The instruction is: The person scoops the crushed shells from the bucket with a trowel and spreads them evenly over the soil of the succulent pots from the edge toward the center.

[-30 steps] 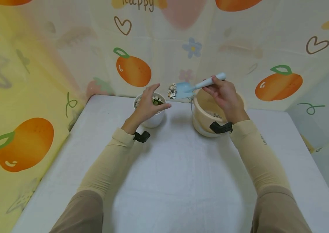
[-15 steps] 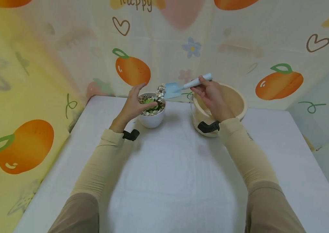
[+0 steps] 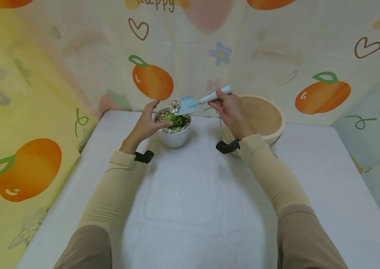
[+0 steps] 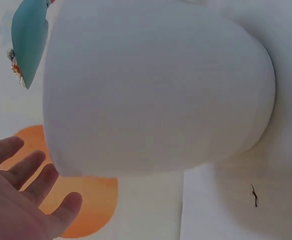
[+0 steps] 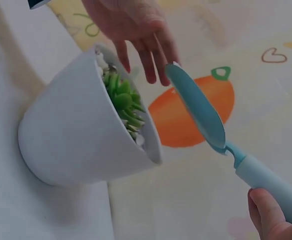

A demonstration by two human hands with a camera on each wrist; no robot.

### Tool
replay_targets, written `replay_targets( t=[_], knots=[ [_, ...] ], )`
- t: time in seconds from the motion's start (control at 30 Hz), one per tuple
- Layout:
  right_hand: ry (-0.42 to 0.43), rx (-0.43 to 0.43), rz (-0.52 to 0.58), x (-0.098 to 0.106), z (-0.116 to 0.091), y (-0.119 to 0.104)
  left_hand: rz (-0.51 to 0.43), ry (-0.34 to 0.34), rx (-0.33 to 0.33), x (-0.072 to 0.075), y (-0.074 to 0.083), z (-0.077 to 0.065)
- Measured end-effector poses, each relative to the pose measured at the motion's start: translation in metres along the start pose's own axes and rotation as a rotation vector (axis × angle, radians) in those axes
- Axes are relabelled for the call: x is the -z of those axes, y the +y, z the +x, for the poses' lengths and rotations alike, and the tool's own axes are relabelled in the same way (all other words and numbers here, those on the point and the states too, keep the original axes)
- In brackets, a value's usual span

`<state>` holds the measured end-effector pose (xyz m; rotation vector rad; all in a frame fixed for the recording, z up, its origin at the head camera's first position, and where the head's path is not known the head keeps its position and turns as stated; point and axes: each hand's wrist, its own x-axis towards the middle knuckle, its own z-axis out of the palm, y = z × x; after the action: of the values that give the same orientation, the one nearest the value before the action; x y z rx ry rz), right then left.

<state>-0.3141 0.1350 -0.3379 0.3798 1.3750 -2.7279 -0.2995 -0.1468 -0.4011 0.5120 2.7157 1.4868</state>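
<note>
My right hand (image 3: 231,114) grips the handle of a light blue hand trowel (image 3: 188,104), whose blade carries small pebbles (image 3: 175,106) at its tip. That tip hangs over a white flowerpot (image 3: 174,140), apart from it. Inside the pot a green succulent (image 3: 176,120) grows among pebbles. My left hand (image 3: 144,125) is at the pot's left side with thumb and fingers spread, holding nothing. The left wrist view shows its fingertips (image 4: 72,201) near the pot's rim; whether they touch it I cannot tell. In the right wrist view the trowel blade (image 5: 200,107) slants above the plant.
A larger beige bucket (image 3: 262,112) stands to the right, partly behind my right hand and forearm. A white cloth (image 3: 193,209) covers the table. Behind it hangs a fruit-print curtain (image 3: 190,48). A small dark scrap (image 4: 254,196) lies near the pot.
My right hand has carried the loaded trowel left, from beside the bucket to over the flowerpot. My left hand has shifted left, uncovering more of the succulent.
</note>
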Motion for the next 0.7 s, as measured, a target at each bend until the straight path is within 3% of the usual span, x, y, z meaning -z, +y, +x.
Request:
replay_targets(
  t=[0.4,0.7],
  knots=[
    [0.074,0.083,-0.111,-0.011,0.002,0.022,0.014,-0.113,0.139,0.000,-0.016,0.001],
    [0.117,0.122,-0.184,-0.014,0.001,0.025,0.036,-0.163,0.145,-0.005,-0.025,0.003]
  ],
)
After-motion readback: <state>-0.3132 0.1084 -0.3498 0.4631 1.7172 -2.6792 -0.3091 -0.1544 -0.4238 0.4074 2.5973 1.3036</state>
